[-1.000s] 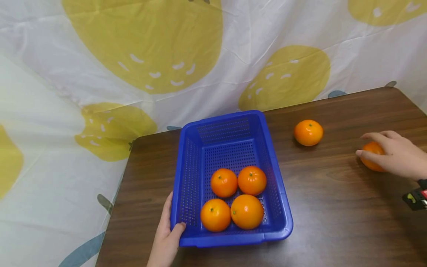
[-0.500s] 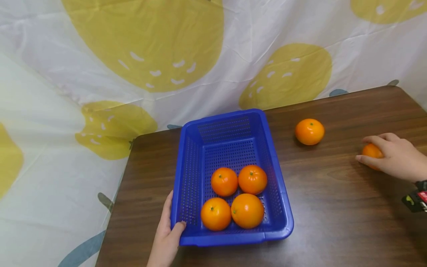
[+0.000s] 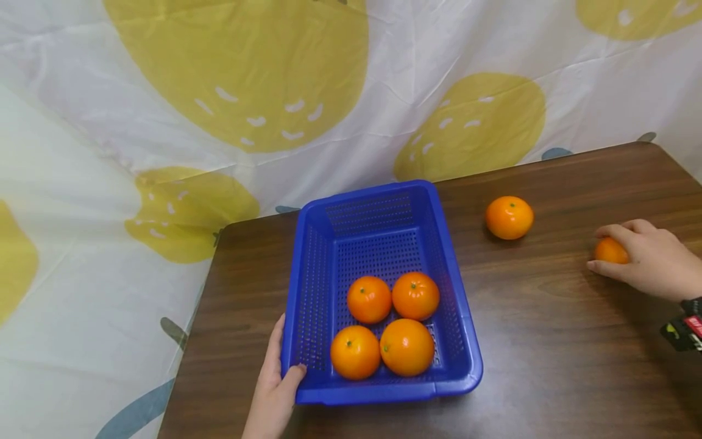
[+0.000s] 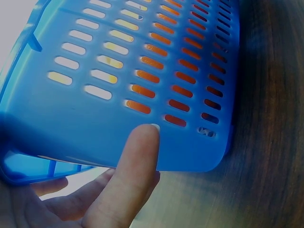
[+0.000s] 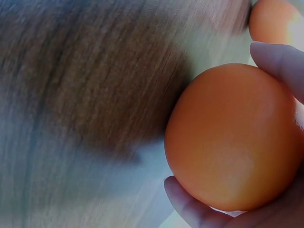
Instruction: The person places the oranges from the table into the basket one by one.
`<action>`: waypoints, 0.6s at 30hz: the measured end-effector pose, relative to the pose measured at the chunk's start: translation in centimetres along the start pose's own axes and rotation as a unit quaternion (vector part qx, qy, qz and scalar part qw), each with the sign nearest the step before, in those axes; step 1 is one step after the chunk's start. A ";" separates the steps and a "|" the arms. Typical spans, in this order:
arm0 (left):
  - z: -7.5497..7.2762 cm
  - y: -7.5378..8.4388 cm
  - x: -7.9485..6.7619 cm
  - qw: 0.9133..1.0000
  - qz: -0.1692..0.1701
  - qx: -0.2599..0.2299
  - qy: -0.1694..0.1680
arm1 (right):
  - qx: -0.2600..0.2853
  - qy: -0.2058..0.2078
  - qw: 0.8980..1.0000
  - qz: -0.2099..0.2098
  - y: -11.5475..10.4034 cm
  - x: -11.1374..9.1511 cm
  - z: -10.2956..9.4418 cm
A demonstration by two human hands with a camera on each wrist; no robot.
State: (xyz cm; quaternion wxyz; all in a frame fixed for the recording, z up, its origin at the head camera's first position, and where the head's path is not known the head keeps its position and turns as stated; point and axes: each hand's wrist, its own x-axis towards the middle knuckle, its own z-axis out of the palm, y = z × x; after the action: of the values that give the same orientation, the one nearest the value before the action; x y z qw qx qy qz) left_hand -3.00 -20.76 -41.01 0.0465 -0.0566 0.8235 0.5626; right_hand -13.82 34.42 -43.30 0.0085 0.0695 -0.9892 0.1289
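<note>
Basket (image 3: 378, 256), blue and slotted, stands at the centre of the head frame, its long axis running from bottom to top, the far end leaning slightly left. Four oranges (image 3: 407, 347) sit in its near end, the lower-right one's stem facing left. The left hand (image 3: 274, 384) grips the lower-left corner. At the right edge, the right hand (image 3: 655, 256) holds an orange (image 3: 610, 251) between curled fingers and thumb; its stem is hidden. A lone orange (image 3: 509, 217), stem up, rests on the table (image 3: 548, 341) to its upper left. Compared with one second ago, less peel shows between fingers and thumb, while the basket stays put. Pale letters on the wristband's red patch (image 3: 693, 324) are too small to read.
</note>
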 end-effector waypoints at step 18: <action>0.0 -0.1 0.0 1.000 0.004 -0.004 -0.005 | 0.017 -0.013 1.000 -0.016 -0.9 0.0 -1.0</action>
State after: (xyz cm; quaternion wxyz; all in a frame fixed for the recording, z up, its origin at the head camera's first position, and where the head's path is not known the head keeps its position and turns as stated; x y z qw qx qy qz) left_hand -3.02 -20.82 -41.07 0.0482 -0.0509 0.8212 0.5663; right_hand -13.73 33.79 -42.08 -0.0039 0.0868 -0.9856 0.1447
